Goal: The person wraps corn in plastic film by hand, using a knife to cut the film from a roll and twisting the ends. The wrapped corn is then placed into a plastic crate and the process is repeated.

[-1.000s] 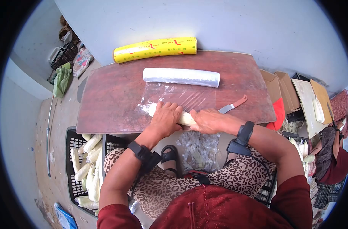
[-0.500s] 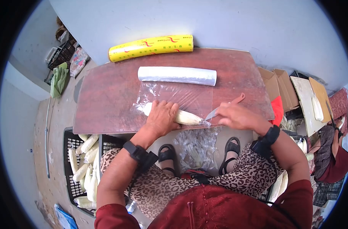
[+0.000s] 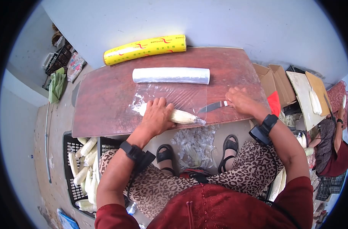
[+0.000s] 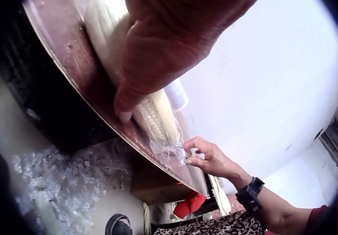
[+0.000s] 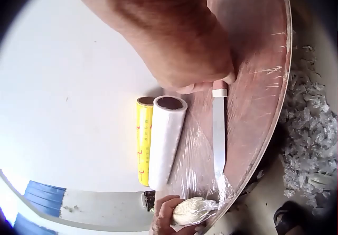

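On the front of the reddish table [image 3: 101,95] lies an ear of corn [image 3: 183,116], wrapped in clear film that bunches loosely past its right tip. My left hand [image 3: 156,116] grips the ear from above, thumb at the near side. Its kernels show through the film in the left wrist view. My right hand [image 3: 242,102] holds a knife [image 5: 219,134] by its handle. The blade points left, its tip at the film beside the corn's end. A sheet of clear film [image 3: 174,95] stretches from the white film roll [image 3: 171,76] down to the corn.
A yellow printed roll [image 3: 145,49] lies at the table's back edge by the wall. Black crates of corn [image 3: 82,171] stand at lower left. Film scraps [image 3: 195,145] cover the floor below. Cardboard boxes [image 3: 277,82] and another person [image 3: 334,149] are at right.
My right hand has left the corn and taken the knife from the table; the blade now lies flat toward the film end. My left hand has stayed on the corn.
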The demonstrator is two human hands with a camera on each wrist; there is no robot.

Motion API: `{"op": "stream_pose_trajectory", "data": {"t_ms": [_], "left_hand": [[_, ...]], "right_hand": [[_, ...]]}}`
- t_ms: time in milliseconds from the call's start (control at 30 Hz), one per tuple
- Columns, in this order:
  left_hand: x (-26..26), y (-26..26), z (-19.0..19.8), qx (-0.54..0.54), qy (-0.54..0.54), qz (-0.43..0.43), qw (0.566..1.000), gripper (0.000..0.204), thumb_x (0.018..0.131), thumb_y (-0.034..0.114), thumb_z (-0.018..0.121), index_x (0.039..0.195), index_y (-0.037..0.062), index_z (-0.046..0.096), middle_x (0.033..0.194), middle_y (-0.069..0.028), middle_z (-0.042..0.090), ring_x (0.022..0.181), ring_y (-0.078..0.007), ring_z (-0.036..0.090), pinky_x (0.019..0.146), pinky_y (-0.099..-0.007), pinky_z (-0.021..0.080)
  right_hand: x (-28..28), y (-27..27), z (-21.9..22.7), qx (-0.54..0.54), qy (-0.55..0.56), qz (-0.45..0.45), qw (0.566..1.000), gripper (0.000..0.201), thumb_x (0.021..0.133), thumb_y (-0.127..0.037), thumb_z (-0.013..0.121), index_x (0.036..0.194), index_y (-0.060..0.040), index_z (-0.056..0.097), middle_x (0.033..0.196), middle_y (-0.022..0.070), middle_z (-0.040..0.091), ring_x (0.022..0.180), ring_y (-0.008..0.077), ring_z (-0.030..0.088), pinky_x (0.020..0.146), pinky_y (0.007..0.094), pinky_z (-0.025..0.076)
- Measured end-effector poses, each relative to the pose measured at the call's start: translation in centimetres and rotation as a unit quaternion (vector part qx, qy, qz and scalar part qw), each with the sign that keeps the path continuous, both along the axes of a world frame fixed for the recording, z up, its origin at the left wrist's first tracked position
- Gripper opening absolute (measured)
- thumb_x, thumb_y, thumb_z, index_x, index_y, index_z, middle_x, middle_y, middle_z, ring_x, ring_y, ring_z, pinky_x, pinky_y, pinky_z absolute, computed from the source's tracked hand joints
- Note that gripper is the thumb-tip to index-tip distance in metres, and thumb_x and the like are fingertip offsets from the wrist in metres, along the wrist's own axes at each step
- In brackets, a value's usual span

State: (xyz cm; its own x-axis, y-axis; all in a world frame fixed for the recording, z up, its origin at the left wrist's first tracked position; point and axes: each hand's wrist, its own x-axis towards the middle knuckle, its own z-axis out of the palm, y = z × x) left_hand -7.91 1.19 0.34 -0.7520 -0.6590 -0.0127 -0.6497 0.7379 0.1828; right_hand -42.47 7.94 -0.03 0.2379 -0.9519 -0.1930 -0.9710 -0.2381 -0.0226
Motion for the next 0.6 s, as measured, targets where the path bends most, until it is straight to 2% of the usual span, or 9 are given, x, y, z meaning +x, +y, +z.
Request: {"op": "stream_pose_trajectory", "data": {"t_ms": [100,200,300,400,500,600], "left_hand": [[0.2,-0.3,-0.3,0.003,0.008,-0.012,1.000,0.051,0.063,0.030,0.082,0.102,0.0083,0.059,0.104,-0.0116,0.057,0.106,-0.0308,0.051,0.092,-0.0420,0.037],[0.3,-0.7,-0.7,0.002,0.016,-0.028,0.999,0.054,0.062,0.028,0.083,0.104,0.0085,0.057,0.104,-0.0117,0.059,0.105,-0.0306,0.054,0.093,-0.0433,0.037],[0.3,-1.1,-0.4,0.017,-0.003,-0.009,1.000,0.056,0.062,0.026,0.082,0.107,0.0088,0.054,0.106,-0.0119,0.060,0.106,-0.0307,0.056,0.096,-0.0449,0.036],[0.6,-1.6,-0.8,0.022,0.003,0.000,1.000,0.056,0.063,0.024,0.081,0.109,0.0095,0.051,0.108,-0.0122,0.061,0.108,-0.0314,0.056,0.099,-0.0459,0.034],[0.8,-1.9,-0.9,0.038,0.013,-0.003,0.999,0.054,0.064,0.023,0.080,0.110,0.0099,0.052,0.108,-0.0122,0.061,0.110,-0.0313,0.056,0.102,-0.0459,0.033],[0.9,-1.8,-0.1,0.066,-0.019,0.009,0.998,0.058,0.064,0.024,0.080,0.113,0.0103,0.053,0.112,-0.0122,0.059,0.113,-0.0312,0.053,0.104,-0.0457,0.032]], "right_hand": [[-0.2,0.3,0.1,0.000,0.028,0.010,1.000,0.014,0.087,-0.005,0.051,0.099,-0.0073,0.058,0.110,0.0122,0.055,0.109,0.0300,0.050,0.086,0.0473,0.037],[-0.5,0.8,0.2,0.016,0.007,-0.020,1.000,0.017,0.084,-0.002,0.050,0.099,-0.0069,0.057,0.108,0.0138,0.056,0.108,0.0326,0.052,0.087,0.0510,0.038],[-1.3,1.4,-0.2,0.008,0.001,-0.011,1.000,0.016,0.083,-0.002,0.052,0.098,-0.0052,0.057,0.111,0.0149,0.056,0.109,0.0349,0.052,0.085,0.0552,0.039],[-3.8,1.5,-1.7,-0.019,0.002,0.016,1.000,0.014,0.081,-0.002,0.055,0.095,-0.0037,0.056,0.105,0.0146,0.060,0.101,0.0378,0.056,0.078,0.0542,0.044],[-6.7,1.2,-0.7,0.103,0.032,-0.054,0.993,0.009,0.083,-0.005,0.058,0.091,-0.0026,0.055,0.093,0.0152,0.062,0.085,0.0389,0.059,0.072,0.0501,0.047],[-9.0,1.8,0.6,0.084,-0.091,-0.123,0.985,0.008,0.086,-0.008,0.061,0.088,-0.0038,0.054,0.079,0.0098,0.061,0.071,0.0284,0.058,0.067,0.0403,0.048]]}}
